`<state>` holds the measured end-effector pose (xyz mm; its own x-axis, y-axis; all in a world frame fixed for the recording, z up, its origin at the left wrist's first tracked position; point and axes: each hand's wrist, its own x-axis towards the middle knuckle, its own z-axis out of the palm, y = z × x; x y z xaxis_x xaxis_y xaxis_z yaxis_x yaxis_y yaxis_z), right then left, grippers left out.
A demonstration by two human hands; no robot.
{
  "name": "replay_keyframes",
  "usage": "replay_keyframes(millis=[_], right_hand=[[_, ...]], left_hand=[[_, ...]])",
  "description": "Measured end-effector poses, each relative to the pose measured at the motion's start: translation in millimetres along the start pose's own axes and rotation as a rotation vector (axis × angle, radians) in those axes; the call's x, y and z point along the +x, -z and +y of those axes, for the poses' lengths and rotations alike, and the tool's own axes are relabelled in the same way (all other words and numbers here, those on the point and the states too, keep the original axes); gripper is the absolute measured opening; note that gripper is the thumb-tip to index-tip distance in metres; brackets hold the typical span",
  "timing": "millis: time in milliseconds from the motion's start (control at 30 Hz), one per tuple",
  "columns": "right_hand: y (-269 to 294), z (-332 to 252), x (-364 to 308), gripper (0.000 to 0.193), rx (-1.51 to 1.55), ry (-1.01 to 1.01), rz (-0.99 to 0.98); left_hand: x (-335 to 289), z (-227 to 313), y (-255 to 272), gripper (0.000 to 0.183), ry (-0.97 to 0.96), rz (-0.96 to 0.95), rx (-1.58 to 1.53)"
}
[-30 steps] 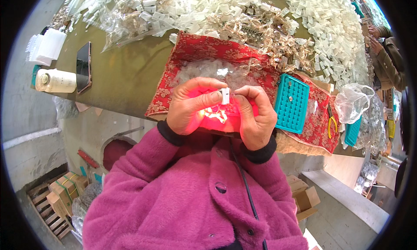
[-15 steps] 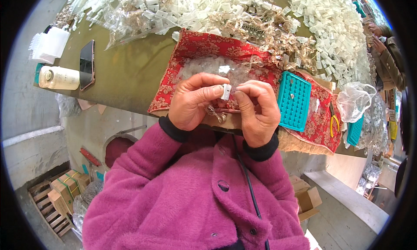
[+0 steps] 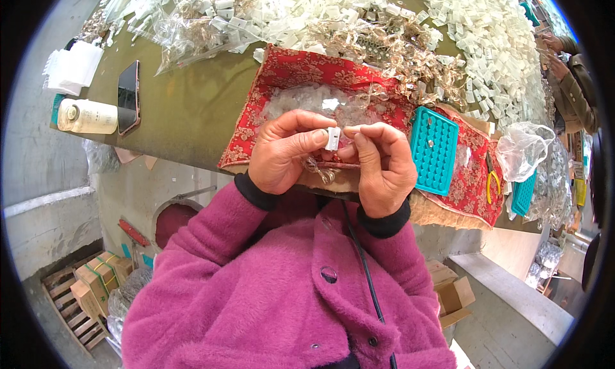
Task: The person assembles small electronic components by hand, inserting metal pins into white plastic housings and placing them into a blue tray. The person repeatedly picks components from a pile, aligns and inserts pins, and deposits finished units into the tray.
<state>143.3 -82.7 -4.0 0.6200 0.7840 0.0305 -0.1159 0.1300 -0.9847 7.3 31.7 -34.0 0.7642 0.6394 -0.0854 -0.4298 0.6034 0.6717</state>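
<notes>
Between the thumb and forefinger of my left hand (image 3: 282, 152) is a small white plastic block (image 3: 333, 138) with a dark slot in its face. My right hand (image 3: 386, 167) is just to the right of it, thumb and fingers pinched together. Whatever lies in that pinch is too small to make out. A coppery, crinkled strand (image 3: 318, 170) hangs below the left fingers. Both hands are above the near edge of a red flowered cloth (image 3: 301, 58), on which a heap of small clear pieces (image 3: 295, 103) lies partly hidden behind my fingers.
Right of my hands lies a teal studded tray (image 3: 434, 152), then yellow-handled pliers (image 3: 493, 182) and a clear plastic bag (image 3: 526, 148). White blocks (image 3: 500, 61) and coppery strands (image 3: 410, 74) are heaped behind. A phone (image 3: 129, 97) and bottle (image 3: 88, 116) lie left. Another person's hands (image 3: 556, 55) show far right.
My right hand has shifted slightly to the right, its fingers changing their pinch. The white block in my left fingers has turned a little, showing more of its face.
</notes>
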Motion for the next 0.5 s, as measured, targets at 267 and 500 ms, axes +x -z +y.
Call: replay_keyframes(millis=[267, 500], right_hand=[[7.1, 13.1, 10.3, 0.014, -0.166, 0.275, -0.097], [6.5, 8.6, 9.9, 0.014, -0.25, 0.282, -0.126]], left_hand=[[-0.1, 4.0, -2.4, 0.021, 0.031, 0.008, -0.017], [-0.4, 3.3, -4.7, 0.018, 0.023, 0.012, 0.008]])
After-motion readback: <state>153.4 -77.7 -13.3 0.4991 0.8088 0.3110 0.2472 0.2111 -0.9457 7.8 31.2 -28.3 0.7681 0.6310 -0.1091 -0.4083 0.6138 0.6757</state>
